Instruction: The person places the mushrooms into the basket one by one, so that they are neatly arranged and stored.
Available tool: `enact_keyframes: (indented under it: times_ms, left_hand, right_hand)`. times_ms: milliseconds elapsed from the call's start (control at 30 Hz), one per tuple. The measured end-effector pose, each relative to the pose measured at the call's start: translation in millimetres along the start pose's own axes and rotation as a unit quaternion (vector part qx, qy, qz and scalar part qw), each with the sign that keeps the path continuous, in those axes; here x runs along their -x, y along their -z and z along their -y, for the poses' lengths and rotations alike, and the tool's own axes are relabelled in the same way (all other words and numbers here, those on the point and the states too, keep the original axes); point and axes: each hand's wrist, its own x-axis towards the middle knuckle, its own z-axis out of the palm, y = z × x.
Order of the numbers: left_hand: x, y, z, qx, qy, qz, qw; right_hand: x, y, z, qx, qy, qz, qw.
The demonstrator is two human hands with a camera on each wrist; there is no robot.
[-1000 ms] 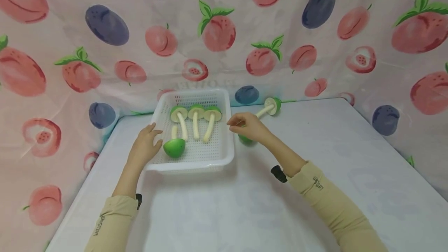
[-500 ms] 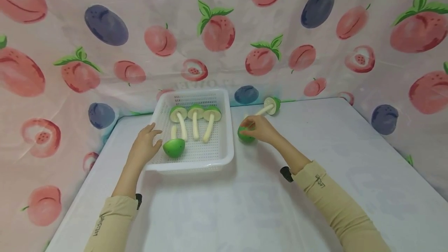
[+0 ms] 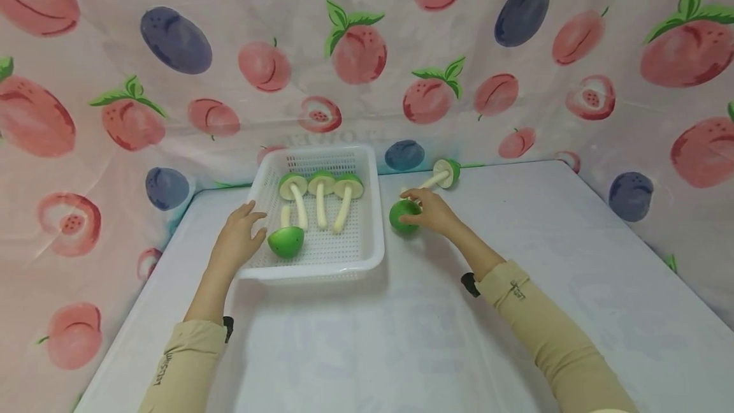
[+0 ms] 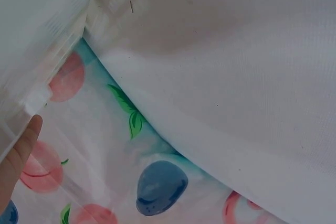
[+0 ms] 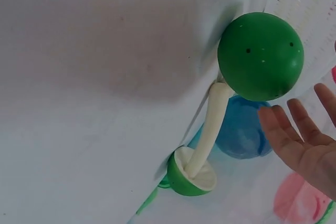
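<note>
My left hand (image 3: 235,238) is at the left rim of a white perforated basket (image 3: 373,253), fingers spread and relaxed. In the left wrist view one finger (image 4: 23,145) lies along the basket's side. Inside the basket are several toy mushrooms with green caps and pale stems, one of them (image 3: 285,243) with its cap toward me. Right of the basket, my right hand (image 3: 431,210) hovers beside the green cap of another mushroom (image 3: 402,217), thumb and fingers apart. The right wrist view shows loosely extended fingers (image 5: 302,142) close to that cap (image 5: 261,56), not wrapped round it.
One more toy mushroom (image 3: 446,173) lies near the table's back edge, behind the right hand. A fruit-print cloth (image 3: 482,120) hangs behind and at both sides of the white table (image 3: 401,336).
My right hand has moved from the basket's right rim rightward to the green-capped mushroom, and its thumb and fingers have parted. The left hand and the basket have stayed put.
</note>
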Motion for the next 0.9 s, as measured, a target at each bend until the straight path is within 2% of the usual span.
enact_keyframes:
  times_ms: [200, 433, 700, 900]
  left_hand:
    - [-0.1, -2.2, -0.7, 0.006, 0.0, 0.003, 1.0]
    - [0.4, -2.9, -2.3, 0.007, -0.001, 0.002, 1.0]
    - [-0.4, 1.0, 1.5, 0.004, 0.007, 0.005, 1.0]
    - [0.4, 1.7, 0.5, 0.006, 0.003, 0.007, 1.0]
  right_hand:
    - [-3.9, -3.2, -7.5, 0.011, -0.018, 0.004, 1.0]
    - [-5.8, -8.5, -14.4, -0.006, -0.043, 0.004, 0.999]
    - [-11.7, -15.9, -12.3, 0.019, -0.038, 0.009, 0.999]
    - [-8.0, -19.0, -12.3, 0.021, -0.041, -0.003, 0.999]
